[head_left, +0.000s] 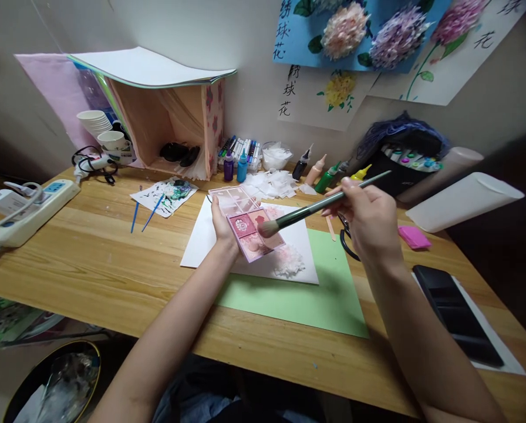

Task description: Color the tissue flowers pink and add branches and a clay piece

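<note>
Left hand (pixel 222 226) clasps pink palette (pixel 249 226) above white sheet (pixel 201 241), mid-tabletop. Right hand (pixel 368 220) pinches brush (pixel 320 205), bristles seemingly touching pan. Risk: tilted palette slipping; overloaded bristles dusting powder onto paper flower (pixel 288 261).

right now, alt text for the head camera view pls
A person's left hand holds a pink makeup palette over white paper on a wooden desk, while the right hand dips a green-handled brush into it. Paint bottles line the wall.
</note>
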Demonstrator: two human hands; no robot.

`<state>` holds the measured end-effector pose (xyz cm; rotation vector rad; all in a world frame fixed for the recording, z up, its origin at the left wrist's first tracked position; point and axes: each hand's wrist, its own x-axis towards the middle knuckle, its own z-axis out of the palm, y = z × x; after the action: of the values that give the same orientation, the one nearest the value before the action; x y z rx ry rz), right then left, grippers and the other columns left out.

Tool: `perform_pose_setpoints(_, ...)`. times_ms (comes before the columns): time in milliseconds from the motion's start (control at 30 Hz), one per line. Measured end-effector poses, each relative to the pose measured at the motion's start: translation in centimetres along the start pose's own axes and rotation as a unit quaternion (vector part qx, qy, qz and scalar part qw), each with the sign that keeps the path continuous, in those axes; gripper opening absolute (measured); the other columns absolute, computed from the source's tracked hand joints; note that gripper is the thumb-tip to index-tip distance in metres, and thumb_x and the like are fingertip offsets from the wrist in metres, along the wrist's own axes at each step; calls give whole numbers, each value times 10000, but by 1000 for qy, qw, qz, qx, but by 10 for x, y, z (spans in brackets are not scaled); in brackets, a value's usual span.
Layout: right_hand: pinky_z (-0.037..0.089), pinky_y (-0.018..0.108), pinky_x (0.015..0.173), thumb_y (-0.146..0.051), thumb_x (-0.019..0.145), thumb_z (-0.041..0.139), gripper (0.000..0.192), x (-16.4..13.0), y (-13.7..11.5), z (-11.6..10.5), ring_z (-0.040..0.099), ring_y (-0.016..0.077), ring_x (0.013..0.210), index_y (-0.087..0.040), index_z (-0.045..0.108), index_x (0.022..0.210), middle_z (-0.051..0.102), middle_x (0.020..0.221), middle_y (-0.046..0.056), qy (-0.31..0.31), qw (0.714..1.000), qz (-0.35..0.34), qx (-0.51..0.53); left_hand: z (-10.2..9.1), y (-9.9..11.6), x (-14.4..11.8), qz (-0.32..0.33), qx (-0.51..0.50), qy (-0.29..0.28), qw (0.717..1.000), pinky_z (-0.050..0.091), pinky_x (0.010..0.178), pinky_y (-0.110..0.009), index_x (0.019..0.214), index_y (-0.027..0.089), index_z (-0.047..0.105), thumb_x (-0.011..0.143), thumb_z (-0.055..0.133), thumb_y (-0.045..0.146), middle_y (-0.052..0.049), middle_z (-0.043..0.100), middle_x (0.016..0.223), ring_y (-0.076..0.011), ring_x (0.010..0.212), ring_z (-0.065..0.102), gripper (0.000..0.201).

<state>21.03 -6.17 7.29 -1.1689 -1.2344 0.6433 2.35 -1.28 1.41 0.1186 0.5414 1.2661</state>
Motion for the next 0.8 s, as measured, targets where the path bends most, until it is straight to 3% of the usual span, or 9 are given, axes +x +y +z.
perform_pose_setpoints(200,394,262,475,-301,870,493,230,-10,20,-40,548,128,525,-200,571,679,539,589,-17,98,984,-140,-40,3,11,2,69,25,27,997,530,735,-380,944,108,635,832,250,669,-111,677,760,-234,706,661,690)
perform_pose_setpoints(267,415,279,530,-295,879,475,226,-20,26,-49,550,139,578,-202,581,702,565,637,-3,48,977,-179,-102,3,13,3,84,34,38,995,531,739,-383,970,106,629,825,242,680,-114,681,778,-236,714,663,707)
perform_pose_setpoints(433,444,308,597,-256,866,489,146,-34,24,-56,568,165,642,-209,598,783,608,702,26,-199,922,-246,-224,0,15,7,91,49,44,994,533,727,-392,983,124,626,829,233,673,-113,683,797,-242,716,661,693)
perform_pose_setpoints(600,450,326,631,-242,902,439,163,-28,10,-47,576,173,669,-209,575,818,623,712,44,-199,910,-274,-238,-2,16,10,90,44,40,994,524,761,-420,989,137,625,829,228,678,-112,681,808,-259,763,658,689)
perform_pose_setpoints(733,451,295,617,-244,906,462,141,-22,3,-36,572,158,658,-199,576,835,625,694,33,-280,883,-295,-235,-2,17,11,104,49,34,993,512,819,-410,997,117,626,849,216,648,-124,681,838,-257,823,663,687)
perform_pose_setpoints(800,446,288,621,-230,907,458,133,-20,0,-35,564,152,653,-193,569,844,616,694,30,-279,881,-305,-230,-1,16,11,111,50,33,992,507,838,-407,1002,115,627,856,212,638,-125,683,844,-252,837,664,683)
